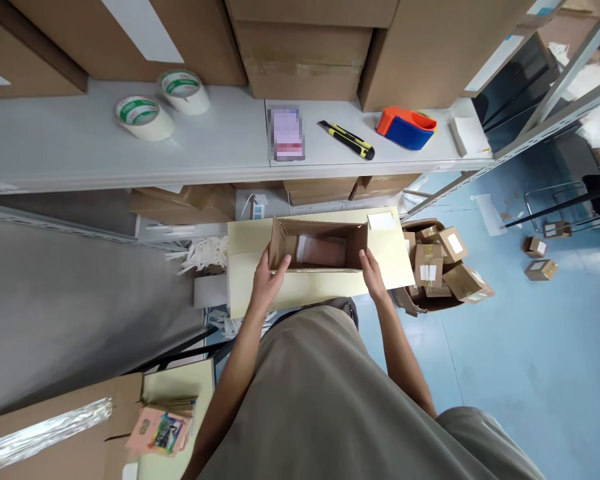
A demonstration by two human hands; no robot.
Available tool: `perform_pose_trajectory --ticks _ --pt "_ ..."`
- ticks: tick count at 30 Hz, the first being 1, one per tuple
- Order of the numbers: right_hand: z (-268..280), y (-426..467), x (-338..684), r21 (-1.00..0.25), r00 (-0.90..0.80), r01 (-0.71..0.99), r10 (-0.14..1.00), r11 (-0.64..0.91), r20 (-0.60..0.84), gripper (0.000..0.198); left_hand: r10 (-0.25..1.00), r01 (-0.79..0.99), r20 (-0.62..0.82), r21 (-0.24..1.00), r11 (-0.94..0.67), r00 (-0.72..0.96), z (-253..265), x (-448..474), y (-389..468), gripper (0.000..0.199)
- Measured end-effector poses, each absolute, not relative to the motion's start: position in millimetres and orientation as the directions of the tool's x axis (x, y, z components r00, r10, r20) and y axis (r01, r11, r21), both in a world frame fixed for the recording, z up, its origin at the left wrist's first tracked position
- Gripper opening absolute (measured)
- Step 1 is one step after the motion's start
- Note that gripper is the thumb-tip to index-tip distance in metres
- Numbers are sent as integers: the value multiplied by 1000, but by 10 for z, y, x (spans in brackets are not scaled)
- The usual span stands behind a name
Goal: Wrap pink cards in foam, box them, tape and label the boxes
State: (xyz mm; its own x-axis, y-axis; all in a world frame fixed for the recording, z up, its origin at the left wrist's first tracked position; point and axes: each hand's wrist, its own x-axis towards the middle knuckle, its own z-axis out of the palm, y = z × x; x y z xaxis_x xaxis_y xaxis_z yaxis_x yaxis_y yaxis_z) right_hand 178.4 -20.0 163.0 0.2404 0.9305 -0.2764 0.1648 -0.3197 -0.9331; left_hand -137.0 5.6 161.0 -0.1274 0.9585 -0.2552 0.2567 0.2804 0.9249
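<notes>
An open-topped cardboard box (285, 247) is between my two hands above the pale yellow table (245, 293). At its left end, my left hand (267, 280) grips the wall with the thumb over the front edge. My right hand (374, 275) holds the right end, thumb on the front corner. Inside the box lies a flat pinkish packet (325, 251) with a clear or whitish wrapping; its exact kind I cannot make out. A small white paper (381, 221) lies on the table behind the box, to the right.
On the grey shelf (220, 143) are tape rolls (145, 119), a utility knife (347, 139) and an orange-blue tape dispenser (407, 128). Small taped boxes fill a large carton (410, 300) at right. Pink cards (160, 430) lie at lower left.
</notes>
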Motion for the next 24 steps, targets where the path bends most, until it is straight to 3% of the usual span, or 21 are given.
perform_pose_trajectory --ticks 4,7,11,14,16,19,24 --pt "1542 -4 1676 -931 139 193 948 -309 -286 103 919 214 -328 903 373 -218 1312 -1538 17 71" --pt "1504 337 1721 -890 213 386 962 -244 -171 103 922 219 -275 915 338 -273 1172 -1581 -69 79" --pt "1573 842 1826 -734 223 649 972 -202 -70 83 954 382 -118 897 222 -276 1202 -1595 -215 81" --pt "1645 1085 1859 -658 200 724 976 -206 -86 64 987 546 23 835 67 -156 1323 -1582 -292 64" --pt "1663 1150 1844 -646 188 735 977 -205 -97 54 998 601 55 799 -21 -39 1403 -1554 -323 52" --pt "1631 1130 1780 -709 165 673 977 -209 -132 48 994 630 -18 774 -54 107 1476 -1520 -339 48" --pt "1498 919 1719 -798 116 565 978 -210 -176 47 972 694 -151 720 -15 178 1474 -1555 -256 74"
